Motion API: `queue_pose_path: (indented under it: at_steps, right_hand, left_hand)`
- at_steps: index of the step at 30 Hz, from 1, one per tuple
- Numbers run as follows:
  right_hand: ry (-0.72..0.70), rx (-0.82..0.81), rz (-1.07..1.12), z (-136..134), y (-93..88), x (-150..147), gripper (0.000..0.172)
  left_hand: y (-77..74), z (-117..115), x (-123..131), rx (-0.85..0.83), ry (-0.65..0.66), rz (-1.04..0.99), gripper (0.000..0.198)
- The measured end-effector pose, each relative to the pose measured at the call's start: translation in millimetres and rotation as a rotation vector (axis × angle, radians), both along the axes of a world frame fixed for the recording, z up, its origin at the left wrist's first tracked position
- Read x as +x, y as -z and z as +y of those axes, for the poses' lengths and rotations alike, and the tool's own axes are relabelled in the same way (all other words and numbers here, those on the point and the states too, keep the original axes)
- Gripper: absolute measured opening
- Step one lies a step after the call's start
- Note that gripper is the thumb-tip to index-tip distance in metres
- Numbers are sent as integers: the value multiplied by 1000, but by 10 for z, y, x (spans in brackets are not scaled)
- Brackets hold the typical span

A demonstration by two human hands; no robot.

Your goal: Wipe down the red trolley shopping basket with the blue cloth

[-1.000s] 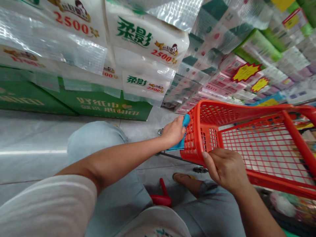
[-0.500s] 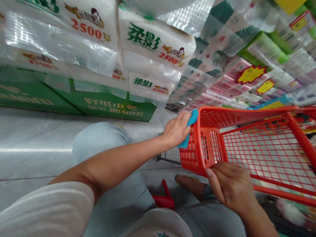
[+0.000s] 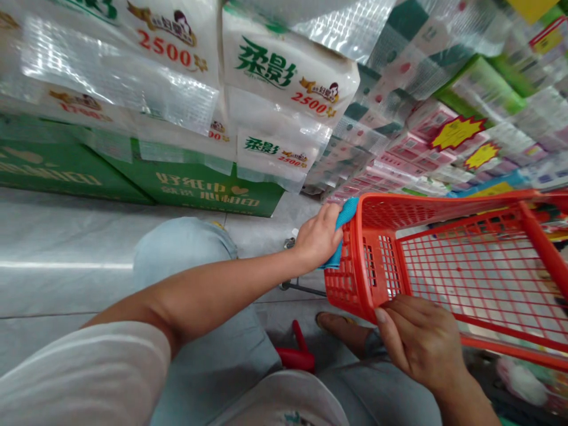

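A red plastic shopping cart [image 3: 366, 260] with grid sides stands at the right. My left hand [image 3: 317, 236] holds a blue cloth [image 3: 348, 213] against the outer face of the cart's near end, its fingers pressed over the cloth. Part of the cloth is hidden under that hand. My right hand [image 3: 419, 340] grips the cart's rim near the lower corner, thumb outside and fingers curled over into the basket. The bare grid floor of the cart shows beyond my right hand.
Stacked white tissue packs [image 3: 288, 77] rest on green cartons [image 3: 213, 183] along the left and back. Pink packs [image 3: 432, 127] with yellow price stars line the shelf beyond. A red stool-like object [image 3: 297, 358] is between my legs on the grey tiled floor [image 3: 66, 248].
My left hand and the blue cloth have shifted slightly down along the cart's end. The right hand keeps its grip on the rim. The whole view has moved a little.
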State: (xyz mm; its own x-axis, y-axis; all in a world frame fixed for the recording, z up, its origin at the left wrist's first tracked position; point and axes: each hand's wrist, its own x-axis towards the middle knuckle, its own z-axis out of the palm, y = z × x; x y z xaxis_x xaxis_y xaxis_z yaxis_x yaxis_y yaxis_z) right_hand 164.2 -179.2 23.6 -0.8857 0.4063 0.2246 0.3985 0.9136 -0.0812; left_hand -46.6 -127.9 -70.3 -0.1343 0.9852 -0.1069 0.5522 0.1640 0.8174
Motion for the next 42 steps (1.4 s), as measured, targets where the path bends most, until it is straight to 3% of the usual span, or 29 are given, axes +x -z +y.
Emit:
queue_pose_path:
  at_steps: [4, 8, 11, 14, 17, 23, 29, 35, 42]
  right_hand:
    - [66, -63, -51, 23, -53, -14, 36]
    - [298, -375, -94, 250, -135, -125, 48]
    - [428, -553, -86, 628, -114, -371, 42]
    - [467, -705, -93, 1024, 4, -648, 34]
    - [515, -676, -145, 1199, 130, -779, 23]
    - [444, -629, -139, 917, 168, -593, 26]
    - [388, -646, -202, 610, 89, -341, 23]
    - [374, -659, -227, 442, 86, -98, 22]
    - [281, -746, -265, 213, 21, -30, 20]
  left_hand:
    - [121, 116, -22, -197, -56, -58, 30]
    - [88, 216, -66, -124, -50, -70, 29]
    - [60, 217, -74, -11, -17, -81, 31]
    - [152, 231, -68, -29, 21, -118, 34]
    - [234, 267, -78, -58, 38, -142, 35]
    - [193, 286, -150, 90, 183, -184, 35]
    - [283, 300, -96, 46, 336, -203, 23]
    - [18, 246, -58, 169, 458, -245, 24]
    - [70, 170, 49, -48, 422, -40, 21]
